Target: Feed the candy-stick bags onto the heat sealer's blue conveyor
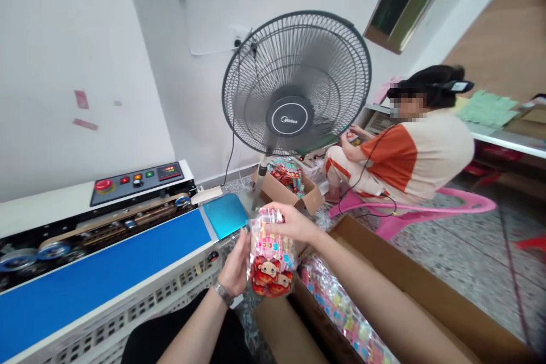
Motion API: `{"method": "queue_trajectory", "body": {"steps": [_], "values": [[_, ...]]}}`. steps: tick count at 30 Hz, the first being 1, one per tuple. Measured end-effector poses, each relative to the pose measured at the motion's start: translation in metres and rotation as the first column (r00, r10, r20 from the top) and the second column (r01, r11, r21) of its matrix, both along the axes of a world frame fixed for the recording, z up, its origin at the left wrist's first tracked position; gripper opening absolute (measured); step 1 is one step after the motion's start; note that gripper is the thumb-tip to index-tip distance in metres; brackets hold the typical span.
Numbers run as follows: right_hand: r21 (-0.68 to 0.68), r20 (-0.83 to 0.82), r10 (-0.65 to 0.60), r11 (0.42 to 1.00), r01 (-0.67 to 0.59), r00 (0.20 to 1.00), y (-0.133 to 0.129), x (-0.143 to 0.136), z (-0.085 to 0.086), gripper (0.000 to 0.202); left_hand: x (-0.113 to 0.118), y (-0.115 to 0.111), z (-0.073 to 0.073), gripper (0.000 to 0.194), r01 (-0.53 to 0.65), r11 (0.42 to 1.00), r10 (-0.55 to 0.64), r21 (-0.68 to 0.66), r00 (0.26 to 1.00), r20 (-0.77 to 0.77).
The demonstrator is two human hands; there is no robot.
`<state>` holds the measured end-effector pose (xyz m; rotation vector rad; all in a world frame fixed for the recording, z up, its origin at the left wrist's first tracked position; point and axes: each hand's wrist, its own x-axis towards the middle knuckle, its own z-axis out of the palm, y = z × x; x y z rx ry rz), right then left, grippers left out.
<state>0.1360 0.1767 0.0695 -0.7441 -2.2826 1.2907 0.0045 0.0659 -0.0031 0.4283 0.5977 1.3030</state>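
Observation:
Between my two hands, in the head view, is a clear plastic packet (273, 264) printed with red-haired cartoon figures and coloured letters. My right hand (285, 223) grips its upper end, fingers bent over the top. Along the packet's left side, my left hand (236, 266) is closed against the edge, thumb up; part of its fingers is hidden behind the packet. Below and to the right, a long cardboard box (384, 261) holds many similar shiny packets (341, 310). The packet is held near the box's left end.
On the left runs a sealing machine with a blue conveyor belt (128, 273) and a control panel (139, 182). A large fan (294, 82) stands ahead. Behind it is an open carton (313, 199) of wrapped items. A co-worker (409, 148) sits on a pink chair (460, 202) at right.

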Motion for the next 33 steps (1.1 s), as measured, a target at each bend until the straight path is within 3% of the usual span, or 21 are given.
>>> {"method": "queue_trajectory", "body": {"steps": [5,7,9,12,16,19,24,26,29,31,33], "values": [[0.113,0.001,-0.004,0.994,0.004,1.000,-0.001,-0.046,-0.007,0.039,-0.021,-0.013,-0.002,0.054,-0.169,0.982,0.178,0.083,0.977,-0.118],[0.210,-0.065,-0.067,0.975,0.079,0.996,-0.009,-0.059,-0.007,0.047,-0.030,-0.015,-0.003,0.057,-0.242,0.967,0.251,0.073,0.957,-0.147],[0.259,-0.188,-0.201,0.934,0.245,0.962,-0.021,-0.067,-0.011,0.052,-0.041,-0.015,-0.002,0.058,-0.317,0.945,0.325,0.078,0.933,-0.152],[0.114,-0.348,-0.455,0.848,0.518,0.820,-0.044,-0.077,-0.033,0.053,-0.061,-0.012,0.004,0.057,-0.415,0.902,0.431,0.119,0.881,-0.193],[-0.046,-0.260,-0.495,0.864,0.501,0.829,-0.068,-0.100,-0.072,0.052,-0.081,-0.008,0.008,0.054,-0.506,0.838,0.545,0.203,0.780,-0.309],[-0.087,-0.201,-0.493,0.870,0.486,0.846,-0.071,-0.118,-0.084,0.052,-0.088,-0.008,0.003,0.054,-0.514,0.824,0.566,0.237,0.745,-0.354],[0.052,-0.214,-0.381,0.915,0.400,0.899,-0.063,-0.131,-0.075,0.052,-0.098,-0.015,-0.009,0.058,-0.545,0.811,0.584,0.214,0.730,-0.355],[0.165,-0.240,-0.405,0.879,0.448,0.882,-0.064,-0.138,-0.067,0.058,-0.103,-0.017,-0.011,0.057,-0.569,0.795,0.603,0.210,0.705,-0.374],[0.273,-0.224,-0.467,0.813,0.515,0.856,-0.069,-0.155,-0.056,0.060,-0.109,-0.019,-0.012,0.055,-0.634,0.724,0.677,0.271,0.578,-0.456],[0.262,-0.195,-0.496,0.805,0.532,0.846,-0.073,-0.167,-0.054,0.053,-0.113,-0.021,-0.012,0.055,-0.648,0.697,0.698,0.308,0.514,-0.499],[0.215,-0.200,-0.497,0.819,0.533,0.844,-0.073,-0.175,-0.056,0.047,-0.116,-0.024,-0.012,0.058,-0.638,0.711,0.684,0.295,0.533,-0.498]]}}
